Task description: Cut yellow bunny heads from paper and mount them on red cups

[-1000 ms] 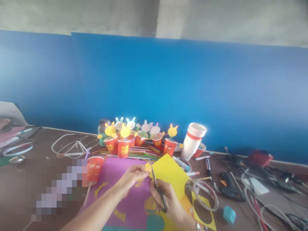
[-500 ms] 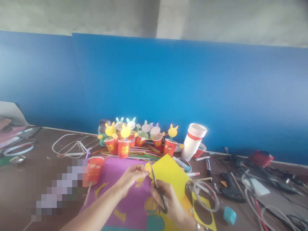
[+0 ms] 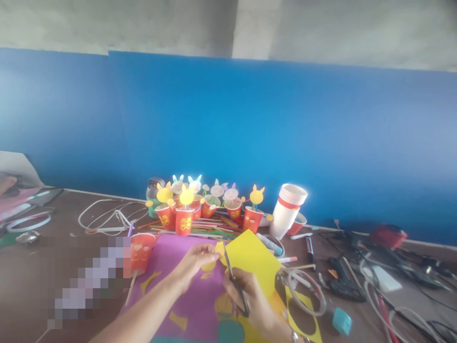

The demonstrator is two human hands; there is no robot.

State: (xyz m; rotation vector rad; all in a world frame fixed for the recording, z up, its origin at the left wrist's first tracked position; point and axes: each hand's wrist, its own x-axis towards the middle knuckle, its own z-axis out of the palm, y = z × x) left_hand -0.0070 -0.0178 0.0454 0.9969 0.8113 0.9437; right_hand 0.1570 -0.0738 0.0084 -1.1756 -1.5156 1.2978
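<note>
My left hand (image 3: 194, 264) pinches the left edge of a yellow paper sheet (image 3: 253, 259) held above a purple sheet (image 3: 171, 267). My right hand (image 3: 250, 297) grips black scissors (image 3: 233, 278), fingers through the handles. The blades point up and away into the yellow sheet's left edge, close to my left fingertips. Yellow offcuts lie on the purple sheet under both hands.
Red paper cups with paper animal heads (image 3: 185, 209) stand at the back, beside a stack of cups (image 3: 287, 207) and coloured straws (image 3: 214, 226). A tape ring (image 3: 307, 290), a glue gun (image 3: 342, 283), cables and markers lie to the right. A blue wall rises behind the table.
Almost nothing: both hands, scissors and yellow sheet keep their places; the view has drifted very slightly.
</note>
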